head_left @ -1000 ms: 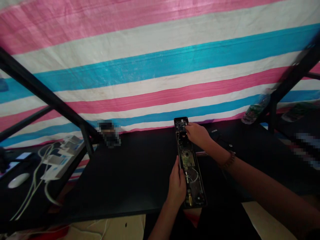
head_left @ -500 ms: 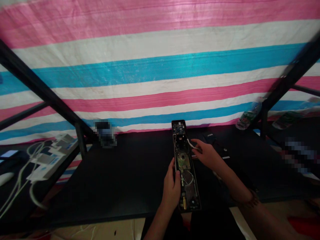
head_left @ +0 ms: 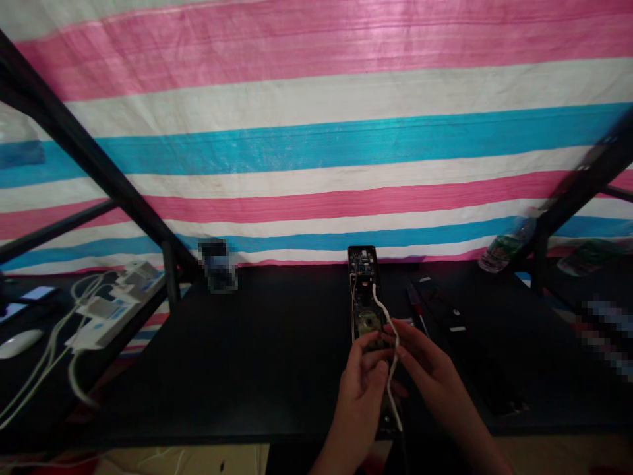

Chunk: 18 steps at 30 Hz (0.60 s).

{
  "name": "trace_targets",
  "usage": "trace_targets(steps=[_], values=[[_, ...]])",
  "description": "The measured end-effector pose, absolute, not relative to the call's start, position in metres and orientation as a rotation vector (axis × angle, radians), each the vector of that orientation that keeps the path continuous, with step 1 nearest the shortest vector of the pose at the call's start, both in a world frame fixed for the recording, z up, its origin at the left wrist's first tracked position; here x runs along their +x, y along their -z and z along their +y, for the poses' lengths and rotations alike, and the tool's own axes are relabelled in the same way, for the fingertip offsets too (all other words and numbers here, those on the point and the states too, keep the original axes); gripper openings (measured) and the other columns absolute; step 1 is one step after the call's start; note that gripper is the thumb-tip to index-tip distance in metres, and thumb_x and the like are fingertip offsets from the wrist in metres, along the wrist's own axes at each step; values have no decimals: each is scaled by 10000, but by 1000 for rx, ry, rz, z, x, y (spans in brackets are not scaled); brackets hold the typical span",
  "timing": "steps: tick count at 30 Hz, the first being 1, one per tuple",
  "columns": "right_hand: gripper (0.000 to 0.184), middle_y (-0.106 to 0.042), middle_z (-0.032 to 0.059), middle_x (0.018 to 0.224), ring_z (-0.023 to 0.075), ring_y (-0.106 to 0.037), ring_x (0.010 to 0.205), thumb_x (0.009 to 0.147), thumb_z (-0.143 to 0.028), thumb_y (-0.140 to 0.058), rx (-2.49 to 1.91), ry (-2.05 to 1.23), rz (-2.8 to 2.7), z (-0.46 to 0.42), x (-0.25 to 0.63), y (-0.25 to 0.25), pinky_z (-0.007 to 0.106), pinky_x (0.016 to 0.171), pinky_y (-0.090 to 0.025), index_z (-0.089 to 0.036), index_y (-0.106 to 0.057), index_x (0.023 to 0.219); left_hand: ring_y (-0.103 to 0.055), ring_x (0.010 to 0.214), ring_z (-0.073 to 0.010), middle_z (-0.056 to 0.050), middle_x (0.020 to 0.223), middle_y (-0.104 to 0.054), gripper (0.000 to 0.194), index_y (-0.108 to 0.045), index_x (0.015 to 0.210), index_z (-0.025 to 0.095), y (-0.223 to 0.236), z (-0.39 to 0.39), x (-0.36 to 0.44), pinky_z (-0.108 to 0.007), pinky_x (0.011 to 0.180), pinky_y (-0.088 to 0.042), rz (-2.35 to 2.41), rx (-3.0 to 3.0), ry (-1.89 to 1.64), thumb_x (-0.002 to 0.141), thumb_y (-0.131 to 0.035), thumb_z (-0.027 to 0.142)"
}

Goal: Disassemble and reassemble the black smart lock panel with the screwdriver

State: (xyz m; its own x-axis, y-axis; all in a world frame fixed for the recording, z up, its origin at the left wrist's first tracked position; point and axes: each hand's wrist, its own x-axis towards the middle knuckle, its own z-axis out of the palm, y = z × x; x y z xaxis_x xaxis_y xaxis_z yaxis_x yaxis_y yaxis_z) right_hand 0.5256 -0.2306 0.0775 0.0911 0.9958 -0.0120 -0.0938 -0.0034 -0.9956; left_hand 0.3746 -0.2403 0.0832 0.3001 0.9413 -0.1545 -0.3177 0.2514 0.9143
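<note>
A long, narrow black device housing (head_left: 362,262) lies uncovered on the table, showing circuit boards and thin wires inside. From its upper part a white cable (head_left: 378,299) runs down toward me, past my fingers. My right hand (head_left: 429,369) pinches this cable with its fingertips over the right edge of the housing. Opposite it, my left hand (head_left: 360,392) is closed with bent fingers over the housing's lower half, and what its fingertips hold is hidden. Both hands cover much of the housing's lower part. A round-centred greenish board (head_left: 368,322) shows just above my fingers.
Right of the housing lie a red-and-dark pen-like tool (head_left: 415,300) and a dark flat strip (head_left: 487,369). A plastic bottle (head_left: 507,245) leans at the back right. Left are a white power strip (head_left: 111,316) with cables and a white mouse (head_left: 20,343). Black frame bars flank the table.
My left hand has left the housing's left edge and come over its lower middle. My right hand has moved down toward it, drawing the white cable along the housing.
</note>
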Motion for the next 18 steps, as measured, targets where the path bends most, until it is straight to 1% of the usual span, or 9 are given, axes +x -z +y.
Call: trace_targets(steps=[2,4,6,8,10,12,14,16,18], values=[[499,-681,119,1377,302,-614,1318,862,-531,-743,-1254,-1133,-1076,-244,532,-67,497,1142,-462,-285,-700,1294,-713,683,-159,-146,1253,-691,567,-569,1288,237,-89,-241,368,-295,635,-550,800,858,-965,883,-665,621],[500,-666,117,1399,316,-592,1341,854,-537,-750,-1313,-1124,-1061,-262,535,-59,510,1165,-430,-299,-706,1292,-736,793,-195,-143,1241,-701,509,-632,1223,225,-95,-243,362,-316,714,-567,789,897,-935,887,-669,605],[514,-668,118,1395,329,-603,1326,843,-553,-753,-1295,-1189,-1007,-283,532,-54,502,1132,-464,-327,-701,1303,-727,1017,-255,-140,1271,-704,447,-682,1218,239,-104,-248,357,-375,900,-562,813,1011,-921,926,-630,573],[564,-652,110,1418,333,-615,1312,844,-596,-731,-1191,-1288,-879,-300,521,-54,479,1064,-521,-374,-655,1357,-645,1231,-295,-120,1350,-683,397,-714,1239,279,-114,-251,355,-433,1074,-487,851,1195,-924,967,-575,532],[618,-634,91,1441,318,-648,1267,839,-612,-733,-1086,-1367,-740,-307,508,-57,452,989,-561,-424,-589,1410,-580,1324,-303,-95,1393,-665,373,-719,1267,314,-120,-248,353,-459,1146,-427,884,1415,-936,996,-523,481],[675,-666,88,1392,288,-718,1124,847,-533,-765,-1035,-1423,-637,-304,497,-62,434,904,-585,-447,-506,1465,-606,1279,-300,-93,1342,-695,374,-715,1282,314,-118,-237,348,-463,1121,-451,919,1616,-942,1014,-480,427],[742,-723,89,1276,248,-752,947,833,-442,-806,-1011,-1460,-565,-292,490,-67,405,833,-589,-424,-463,1492,-666,1161,-287,-92,1234,-746,361,-726,1249,290,-108,-214,335,-449,1057,-497,997,1746,-969,1016,-471,394],[773,-758,81,1144,215,-739,828,809,-392,-834,-989,-1480,-506,-281,487,-73,373,787,-580,-381,-468,1490,-700,1087,-266,-96,1154,-769,365,-726,1218,247,-94,-180,309,-422,1016,-523,1142,1757,-1089,1018,-454,388],[763,-763,67,1057,199,-718,783,808,-386,-833,-963,-1485,-457,-274,487,-76,354,768,-568,-363,-478,1482,-725,950,-248,-92,1022,-768,358,-719,1172,207,-80,-141,271,-383,880,-570,1420,1656,-1311,1003,-467,398]])
